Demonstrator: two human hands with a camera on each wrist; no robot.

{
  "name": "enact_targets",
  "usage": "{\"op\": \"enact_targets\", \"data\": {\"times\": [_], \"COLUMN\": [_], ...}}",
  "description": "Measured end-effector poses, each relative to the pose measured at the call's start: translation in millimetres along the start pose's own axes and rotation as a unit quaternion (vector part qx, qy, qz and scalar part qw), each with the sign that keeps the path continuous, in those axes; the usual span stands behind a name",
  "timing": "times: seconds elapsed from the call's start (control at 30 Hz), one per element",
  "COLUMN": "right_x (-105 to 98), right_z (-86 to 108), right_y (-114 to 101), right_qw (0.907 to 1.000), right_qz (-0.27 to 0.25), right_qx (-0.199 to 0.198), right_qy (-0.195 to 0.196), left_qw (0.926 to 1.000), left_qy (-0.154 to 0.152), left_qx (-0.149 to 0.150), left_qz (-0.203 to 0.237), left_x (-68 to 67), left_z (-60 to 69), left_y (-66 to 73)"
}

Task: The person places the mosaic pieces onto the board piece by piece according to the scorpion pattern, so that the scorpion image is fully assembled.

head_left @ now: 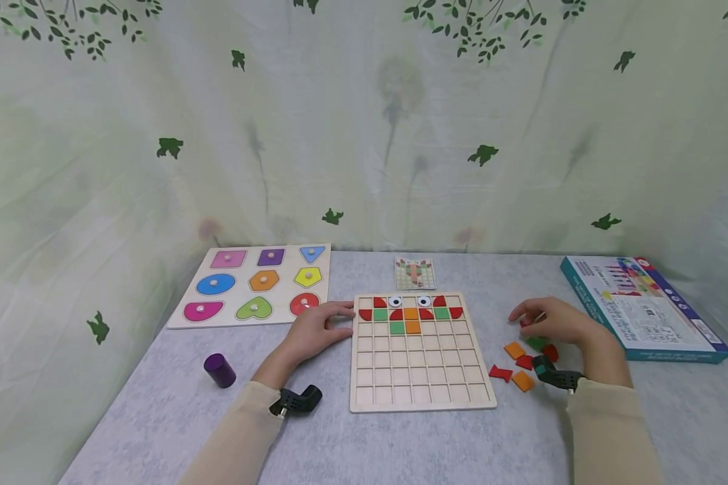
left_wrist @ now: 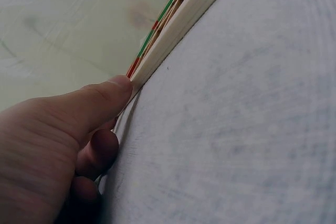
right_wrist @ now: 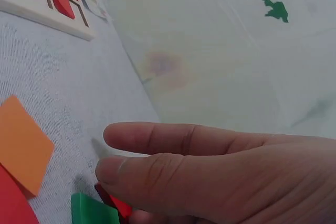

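Observation:
My left hand (head_left: 315, 330) rests against the left edge of a wooden grid board (head_left: 421, 370); its thumb touches the edge in the left wrist view. Red, green and orange pieces plus two eye tiles fill cells in the board's upper rows. To the right, my right hand (head_left: 552, 322) hovers over loose pieces, thumb and index finger apart. A red piece (right_wrist: 119, 206) and a green block (right_wrist: 92, 211) lie just below that thumb. Nearby are orange squares (head_left: 523, 381) and a red bow-tie-shaped piece (head_left: 501, 373). The right hand's lower fingers are mostly hidden.
A small picture card (head_left: 415, 275) lies behind the board. At the back left is a knob puzzle (head_left: 285, 296) with coloured shapes, and a purple cylinder (head_left: 220, 370) stands in front of it. A flat teal-edged box (head_left: 643, 310) lies at the right.

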State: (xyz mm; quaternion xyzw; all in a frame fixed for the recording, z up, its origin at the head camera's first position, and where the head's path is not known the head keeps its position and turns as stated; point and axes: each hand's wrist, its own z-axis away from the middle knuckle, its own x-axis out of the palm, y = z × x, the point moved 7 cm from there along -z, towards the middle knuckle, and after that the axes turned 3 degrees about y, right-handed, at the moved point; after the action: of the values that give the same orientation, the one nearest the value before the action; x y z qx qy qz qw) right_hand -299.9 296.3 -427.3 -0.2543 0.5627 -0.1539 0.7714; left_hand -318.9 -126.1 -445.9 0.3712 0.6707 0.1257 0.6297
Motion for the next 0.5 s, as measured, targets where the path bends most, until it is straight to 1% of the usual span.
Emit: {"op": "enact_targets", "data": {"times": [0.27, 0.5], "right_x": [-5.2, -4.2], "right_z": [8.5, 16.8], "right_y": [14.2, 24.5], "right_qw": [1.0000, 0.9981], "right_qz": [0.000, -0.045], "right_qx": [0.006, 0.002], "right_qy": [-0.007, -0.043], "left_qw": [1.0000, 1.0000], "left_qy": [-0.001, -0.002], "left_qx": [-0.004, -0.003], "left_qz": [0.003, 0.005], "left_x": [0.3, 2.6], "left_z": [0.7, -0.6], "left_y": [-1.1, -3.4]}}
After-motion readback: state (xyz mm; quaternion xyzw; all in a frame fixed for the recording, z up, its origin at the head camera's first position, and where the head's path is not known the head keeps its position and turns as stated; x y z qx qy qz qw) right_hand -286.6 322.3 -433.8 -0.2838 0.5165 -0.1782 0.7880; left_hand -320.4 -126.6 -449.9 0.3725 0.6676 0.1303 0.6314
